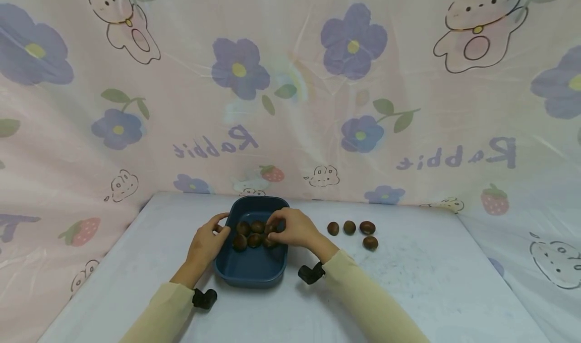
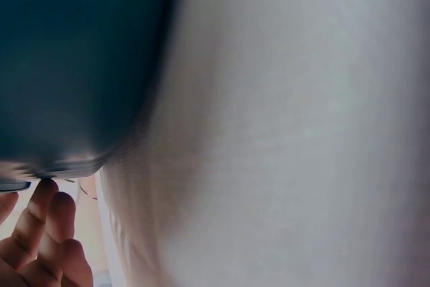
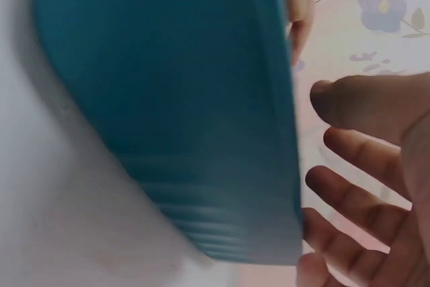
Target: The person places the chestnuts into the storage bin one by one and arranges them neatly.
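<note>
A deep blue rectangular container (image 1: 250, 275) with rounded corners stands on the table and holds several brown chestnuts (image 1: 240, 242), set roughly in two rows. My left hand (image 1: 205, 243) rests at its left rim, thumb and fingertips touching the edge. In the left wrist view the fingers (image 2: 59, 216) are loosely bent beside the container wall (image 2: 67, 65). Over the right rim reaches my right hand (image 1: 295, 228), its fingertips down at the chestnuts on that side. The right wrist view shows thumb and fingers (image 3: 356, 199) apart, with no chestnut seen between them.
To the right of the container, several more chestnuts (image 1: 349, 227) lie loose on the white table (image 1: 408, 292). A patterned cloth (image 1: 290, 106) with rabbits and flowers hangs behind the table. Each wrist wears a small black camera mount (image 1: 311, 273).
</note>
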`<state>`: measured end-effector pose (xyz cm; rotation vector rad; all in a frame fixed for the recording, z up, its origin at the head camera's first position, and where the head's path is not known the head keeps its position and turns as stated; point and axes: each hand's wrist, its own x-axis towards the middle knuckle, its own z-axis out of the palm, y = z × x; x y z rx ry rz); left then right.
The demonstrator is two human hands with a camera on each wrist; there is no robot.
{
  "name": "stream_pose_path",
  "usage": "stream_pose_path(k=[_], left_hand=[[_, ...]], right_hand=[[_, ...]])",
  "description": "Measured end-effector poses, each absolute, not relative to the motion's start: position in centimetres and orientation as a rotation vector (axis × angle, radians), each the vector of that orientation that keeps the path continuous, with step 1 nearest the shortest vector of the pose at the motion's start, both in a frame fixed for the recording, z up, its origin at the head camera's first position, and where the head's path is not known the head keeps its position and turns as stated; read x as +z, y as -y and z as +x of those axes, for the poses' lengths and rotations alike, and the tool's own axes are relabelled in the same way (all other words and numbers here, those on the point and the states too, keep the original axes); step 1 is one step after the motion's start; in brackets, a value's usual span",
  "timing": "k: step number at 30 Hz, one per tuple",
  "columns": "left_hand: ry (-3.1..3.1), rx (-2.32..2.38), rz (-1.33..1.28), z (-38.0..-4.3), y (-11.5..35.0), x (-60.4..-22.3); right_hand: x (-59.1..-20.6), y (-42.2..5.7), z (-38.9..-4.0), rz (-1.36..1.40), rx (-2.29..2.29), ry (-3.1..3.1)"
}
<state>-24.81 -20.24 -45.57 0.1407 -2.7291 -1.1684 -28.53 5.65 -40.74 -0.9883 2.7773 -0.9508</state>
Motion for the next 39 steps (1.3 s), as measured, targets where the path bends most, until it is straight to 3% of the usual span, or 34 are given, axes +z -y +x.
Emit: stream_pose_path(k=[39], left_hand=[[2.74,-1.172,0.124,-24.9,20.3,-45.5]], right_hand=[[-40.9,-13.6,-29.3,-0.569,-0.781,-3.023]])
